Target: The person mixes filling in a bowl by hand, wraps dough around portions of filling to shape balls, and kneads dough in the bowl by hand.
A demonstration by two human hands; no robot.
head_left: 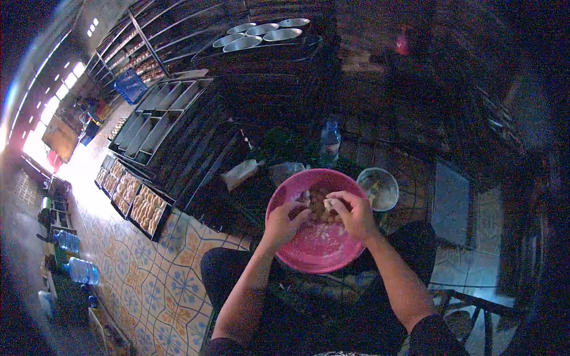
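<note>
Over the pink basin (319,252), my right hand (354,218) pinches a pale dough piece (329,204) between thumb and fingers. My left hand (287,223) is half-curled inside, perhaps holding another bit, near small brown balls (320,197). The metal bowl (387,185) sits just beside.

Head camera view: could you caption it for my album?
Right hand pinching a pale piece over a pink basin of small brown lumps, left hand alongside.
</note>
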